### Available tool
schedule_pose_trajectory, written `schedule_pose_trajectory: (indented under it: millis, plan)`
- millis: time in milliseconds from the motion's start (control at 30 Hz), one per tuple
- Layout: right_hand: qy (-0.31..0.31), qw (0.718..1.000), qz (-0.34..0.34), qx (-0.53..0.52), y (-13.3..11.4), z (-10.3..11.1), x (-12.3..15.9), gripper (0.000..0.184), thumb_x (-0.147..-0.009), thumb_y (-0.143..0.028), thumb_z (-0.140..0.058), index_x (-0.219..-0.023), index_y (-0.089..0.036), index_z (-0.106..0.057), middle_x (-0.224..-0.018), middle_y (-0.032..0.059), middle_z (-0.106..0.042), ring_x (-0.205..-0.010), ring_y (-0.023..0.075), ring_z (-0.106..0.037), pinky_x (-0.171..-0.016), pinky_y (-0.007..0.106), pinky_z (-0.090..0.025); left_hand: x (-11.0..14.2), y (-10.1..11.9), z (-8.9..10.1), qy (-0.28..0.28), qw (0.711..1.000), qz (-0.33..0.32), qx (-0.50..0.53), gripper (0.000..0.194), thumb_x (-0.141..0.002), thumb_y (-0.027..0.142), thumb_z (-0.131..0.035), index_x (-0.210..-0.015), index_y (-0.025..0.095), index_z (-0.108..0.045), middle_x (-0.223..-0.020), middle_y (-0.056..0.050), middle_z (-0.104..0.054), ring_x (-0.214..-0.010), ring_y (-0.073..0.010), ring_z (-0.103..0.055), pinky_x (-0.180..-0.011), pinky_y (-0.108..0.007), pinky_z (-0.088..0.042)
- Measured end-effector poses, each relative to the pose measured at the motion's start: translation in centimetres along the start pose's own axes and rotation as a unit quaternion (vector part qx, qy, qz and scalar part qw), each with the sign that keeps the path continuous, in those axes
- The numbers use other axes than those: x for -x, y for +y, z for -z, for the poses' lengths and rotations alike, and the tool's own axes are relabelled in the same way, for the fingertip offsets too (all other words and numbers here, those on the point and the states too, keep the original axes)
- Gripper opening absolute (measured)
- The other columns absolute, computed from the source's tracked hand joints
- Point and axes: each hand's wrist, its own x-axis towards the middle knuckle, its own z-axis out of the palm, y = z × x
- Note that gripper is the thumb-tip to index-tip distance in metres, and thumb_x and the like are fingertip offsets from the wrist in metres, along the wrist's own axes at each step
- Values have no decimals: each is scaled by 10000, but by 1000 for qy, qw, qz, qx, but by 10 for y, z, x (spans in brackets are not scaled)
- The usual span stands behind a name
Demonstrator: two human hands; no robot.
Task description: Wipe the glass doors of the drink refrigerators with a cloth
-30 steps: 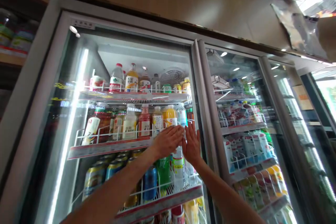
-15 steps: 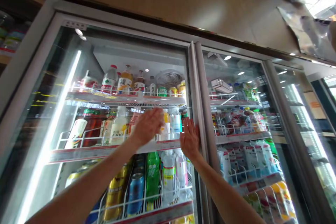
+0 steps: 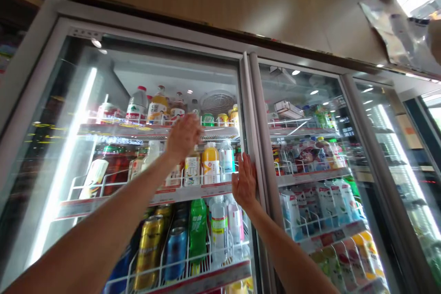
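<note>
My left hand point(image 3: 185, 137) is raised in front of the glass door of a drinks fridge point(image 3: 245, 101), palm toward the glass, its fingers a little blurred and holding nothing. Whether it touches the glass I cannot tell. My right hand point(image 3: 244, 182) is flat at the door's right edge, fingers stretched upward, beside the vertical frame. Behind the glass, an orange juice bottle point(image 3: 211, 164) and a clear bottle with a blue-white label point(image 3: 227, 158) stand on the middle shelf between my hands. Below are a green bottle point(image 3: 198, 229), a blue can point(image 3: 175, 252) and a gold can point(image 3: 149, 250).
A second fridge door point(image 3: 263, 161) adjoins on the right, with cartons point(image 3: 327, 202) and bottles behind it. Wood panelling point(image 3: 220, 0) runs above the fridges. A plastic bag point(image 3: 396, 36) hangs at the upper right. A bright light strip point(image 3: 65, 161) lines the left side inside.
My hands, close together a second ago, have parted. The left has moved left and up across the glass; the right stays by the door's edge. The view has shifted slightly.
</note>
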Motion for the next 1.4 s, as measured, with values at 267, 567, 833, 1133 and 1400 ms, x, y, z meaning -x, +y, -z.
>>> schedule_pose_trajectory:
  millis: [267,567,833,1133,1400]
  plan:
    - [-37,998,-33,34,-7,-6,-24,506,-915,-288,-263,-1402,-155,-229,-1451,127,-288,-1363,227,-198,-1085,508,-213,44,36,-8,-41,992,-121,21,306,-862,312,-426,-1152,282,-517,-1307,45,-499,-1278,-124,-354,-1055,-304,-317]
    - [-44,995,-40,84,-20,-14,-26,543,-901,-344,-304,-1390,-114,-255,-1455,151,-269,-1375,247,-146,-1075,507,-213,65,-43,39,88,988,101,-78,356,-878,256,-341,-1162,100,-489,-1343,-162,-419,-1300,-289,-291,-1007,-545,-309]
    - [-15,991,-91,101,-42,-24,-29,542,-893,-322,-311,-1387,-104,-263,-1458,152,-260,-1366,264,-171,-1069,506,-213,81,-73,57,-15,998,26,-54,316,-834,265,-427,-1121,184,-533,-1317,-46,-482,-1259,-219,-378,-1035,-396,-337]
    - [-33,995,-14,98,-47,-21,-23,502,-895,-310,-327,-1371,-153,-310,-1436,125,-322,-1359,225,-209,-1080,477,-210,102,-44,50,-35,998,36,-24,345,-857,287,-408,-1175,194,-506,-1374,-56,-420,-1329,-230,-266,-1083,-429,-264]
    - [-11,995,-19,93,-46,-21,-20,516,-890,-301,-336,-1390,-192,-270,-1450,108,-298,-1362,233,-199,-1075,495,-204,102,-138,106,95,973,200,-60,373,-886,298,-304,-1217,189,-437,-1428,-83,-296,-1336,-329,-212,-1022,-613,-247]
